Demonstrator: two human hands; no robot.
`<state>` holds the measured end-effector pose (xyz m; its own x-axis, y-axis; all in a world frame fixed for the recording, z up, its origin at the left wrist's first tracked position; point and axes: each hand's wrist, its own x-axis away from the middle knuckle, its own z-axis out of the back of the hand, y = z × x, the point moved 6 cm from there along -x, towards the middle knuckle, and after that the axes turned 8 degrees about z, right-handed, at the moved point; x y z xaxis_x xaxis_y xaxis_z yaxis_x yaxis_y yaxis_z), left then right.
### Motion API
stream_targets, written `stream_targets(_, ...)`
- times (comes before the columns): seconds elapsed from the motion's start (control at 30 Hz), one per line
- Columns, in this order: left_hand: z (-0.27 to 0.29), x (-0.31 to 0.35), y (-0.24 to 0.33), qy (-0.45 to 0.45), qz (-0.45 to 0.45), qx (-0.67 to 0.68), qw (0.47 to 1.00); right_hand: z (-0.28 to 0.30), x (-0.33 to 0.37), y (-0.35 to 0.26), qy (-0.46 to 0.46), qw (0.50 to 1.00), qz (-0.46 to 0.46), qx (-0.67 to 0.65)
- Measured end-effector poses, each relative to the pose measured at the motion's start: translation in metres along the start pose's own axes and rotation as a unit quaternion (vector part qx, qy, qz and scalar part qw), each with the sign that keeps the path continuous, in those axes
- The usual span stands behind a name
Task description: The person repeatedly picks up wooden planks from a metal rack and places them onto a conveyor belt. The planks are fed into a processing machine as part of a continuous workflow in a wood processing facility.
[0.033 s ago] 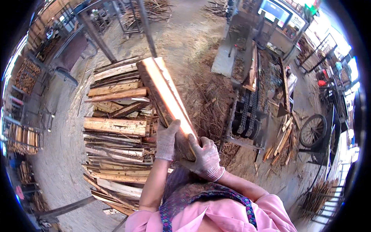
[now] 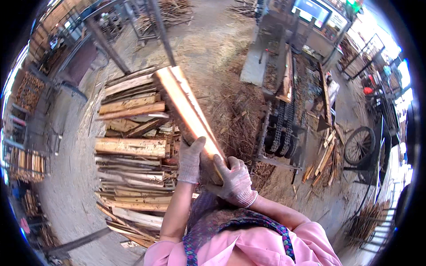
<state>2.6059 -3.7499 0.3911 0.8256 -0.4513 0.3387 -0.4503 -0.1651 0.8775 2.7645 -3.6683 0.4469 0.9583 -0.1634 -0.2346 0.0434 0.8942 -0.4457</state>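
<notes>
While both gloved hands are closing around its near end, I am holding a long pale rough-sawn wooden plank (image 2: pixel 184 104) that is slanting away toward the far left. My left hand (image 2: pixel 191 160) is wrapping its fingers over the plank's left edge; my right hand (image 2: pixel 235 179) is gripping the near end from the right. The plank is hanging above a tall stack of rough wooden slabs (image 2: pixel 131 148) lying on the dirt floor (image 2: pixel 213 48). A chain-driven metal machine (image 2: pixel 284 111) is standing to the right, beside a spoked wheel (image 2: pixel 358 145).
</notes>
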Motion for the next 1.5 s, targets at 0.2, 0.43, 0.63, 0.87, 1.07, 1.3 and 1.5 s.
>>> stream_targets(0.2, -0.052, -0.022, -0.004, -0.045, 0.043, -0.015, 0.998, 0.042, 0.002, 0.077, 0.035, 0.982, -0.080, -0.169)
stream_targets(0.43, -0.180, -0.041, -0.011, -0.173, 0.013, -0.019, 0.985, 0.085, -0.011, 0.157, 0.060, 0.907, -0.255, -0.330)
stream_targets(0.63, -0.285, -0.042, -0.009, -0.326, -0.098, -0.234, 0.911, 0.137, 0.027, 0.246, 0.269, 0.801, -0.269, -0.462)
stream_targets(0.87, -0.169, -0.054, -0.066, -0.170, 0.118, -0.173, 0.963, 0.182, -0.019, 0.425, 0.312, 0.815, -0.371, -0.317)
stream_targets(1.07, -0.032, -0.009, -0.125, 0.031, 0.218, -0.102, 0.970, 0.155, -0.127, 0.554, 0.196, 0.853, -0.382, -0.298)
stream_targets(1.3, -0.027, 0.028, -0.149, 0.112, 0.300, -0.017, 0.947, 0.181, -0.196, 0.588, -0.097, 0.903, -0.416, -0.056)
stream_targets(1.5, -0.048, 0.013, -0.158, 0.057, 0.327, 0.070, 0.941, 0.153, -0.194, 0.654, 0.214, 0.863, -0.422, -0.179)
